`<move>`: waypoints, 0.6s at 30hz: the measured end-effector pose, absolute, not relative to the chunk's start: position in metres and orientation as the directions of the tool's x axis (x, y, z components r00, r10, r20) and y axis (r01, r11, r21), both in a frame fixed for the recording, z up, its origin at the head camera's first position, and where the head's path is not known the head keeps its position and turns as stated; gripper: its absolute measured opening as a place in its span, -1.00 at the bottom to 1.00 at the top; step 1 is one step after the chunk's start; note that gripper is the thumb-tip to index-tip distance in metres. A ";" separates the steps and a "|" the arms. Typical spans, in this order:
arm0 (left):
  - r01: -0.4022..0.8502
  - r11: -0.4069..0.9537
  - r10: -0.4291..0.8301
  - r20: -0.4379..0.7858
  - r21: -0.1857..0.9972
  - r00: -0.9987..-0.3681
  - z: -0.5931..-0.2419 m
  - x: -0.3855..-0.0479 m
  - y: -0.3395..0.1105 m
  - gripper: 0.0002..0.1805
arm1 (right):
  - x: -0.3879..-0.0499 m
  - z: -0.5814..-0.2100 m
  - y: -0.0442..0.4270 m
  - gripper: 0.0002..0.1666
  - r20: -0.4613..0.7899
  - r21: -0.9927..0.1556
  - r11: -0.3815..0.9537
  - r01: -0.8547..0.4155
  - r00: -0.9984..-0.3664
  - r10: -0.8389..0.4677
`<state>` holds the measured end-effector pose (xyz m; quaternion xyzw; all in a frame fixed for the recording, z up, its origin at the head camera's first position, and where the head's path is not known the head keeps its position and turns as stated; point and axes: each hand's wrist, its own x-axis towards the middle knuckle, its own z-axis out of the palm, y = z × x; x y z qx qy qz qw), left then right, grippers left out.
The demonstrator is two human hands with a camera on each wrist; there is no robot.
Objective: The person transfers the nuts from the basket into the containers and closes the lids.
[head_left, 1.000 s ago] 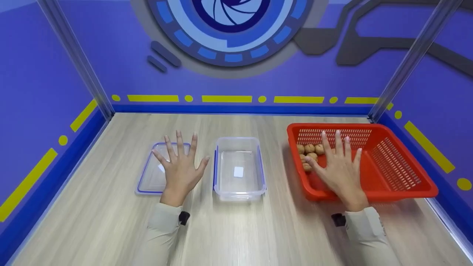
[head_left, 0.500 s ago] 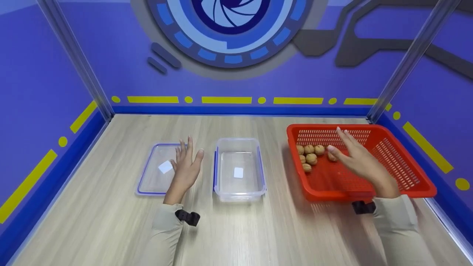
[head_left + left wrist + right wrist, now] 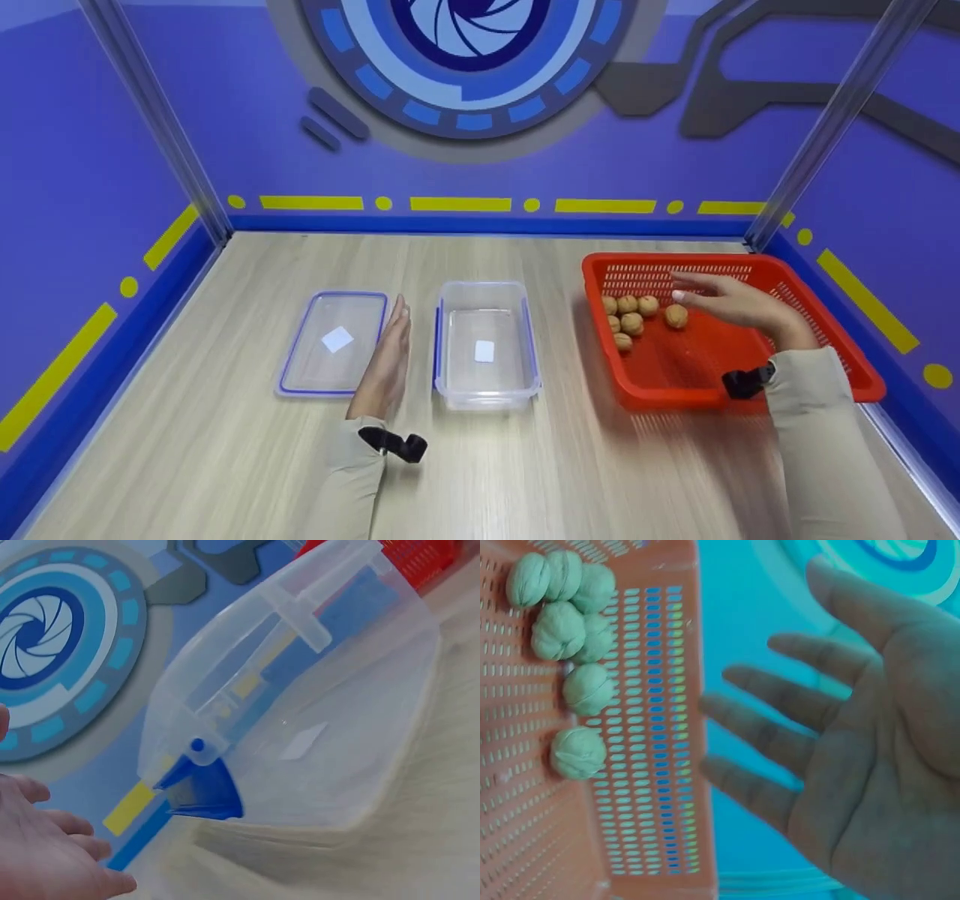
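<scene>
Between the lid and the container, my left hand (image 3: 386,360) is held edge-on with straight fingers and holds nothing. The clear lid (image 3: 307,360) with a blue rim lies flat to its left. To its right stands a clear plastic container (image 3: 465,382) with blue side clips, also large in the left wrist view. My right hand (image 3: 739,304) hovers over the red basket (image 3: 637,394), fingers extended and apart, gripping nothing. Several walnuts (image 3: 631,324) cluster at the basket's left side. One walnut (image 3: 676,316) lies separately, just below my right fingertips.
The wooden table (image 3: 480,480) is bounded by a blue back wall (image 3: 480,176) and side walls. A white label (image 3: 484,351) shows in the container, and another white square (image 3: 337,340) on the lid. Black camera straps sit on both wrists.
Both hands have turned from palms-down with spread fingers to edge-on. The left shifted right, off the lid; the right shifted right over the basket, uncovering the walnuts. Containers have not moved.
</scene>
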<state>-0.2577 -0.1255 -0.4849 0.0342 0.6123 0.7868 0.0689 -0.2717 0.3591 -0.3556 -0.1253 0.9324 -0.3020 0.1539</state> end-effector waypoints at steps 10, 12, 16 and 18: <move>-0.110 -0.465 0.184 -0.026 0.879 -0.983 -0.508 -0.261 -0.112 -0.34 | -0.298 -0.373 0.367 -0.21 -0.221 -0.672 0.732 -0.111 -0.914 -0.341; -0.112 -0.447 0.203 -0.022 0.887 -0.979 -0.510 -0.262 -0.109 -0.33 | -0.301 -0.378 0.370 -0.23 -0.219 -0.690 0.717 -0.098 -0.916 -0.336; -0.106 -0.424 0.215 -0.014 0.899 -0.977 -0.510 -0.262 -0.104 -0.29 | -0.305 -0.388 0.375 -0.21 -0.230 -0.703 0.709 -0.049 -0.928 -0.292; -0.098 -0.403 0.212 -0.012 0.910 -0.977 -0.510 -0.262 -0.102 -0.26 | -0.307 -0.393 0.377 -0.18 -0.239 -0.702 0.712 -0.025 -0.933 -0.269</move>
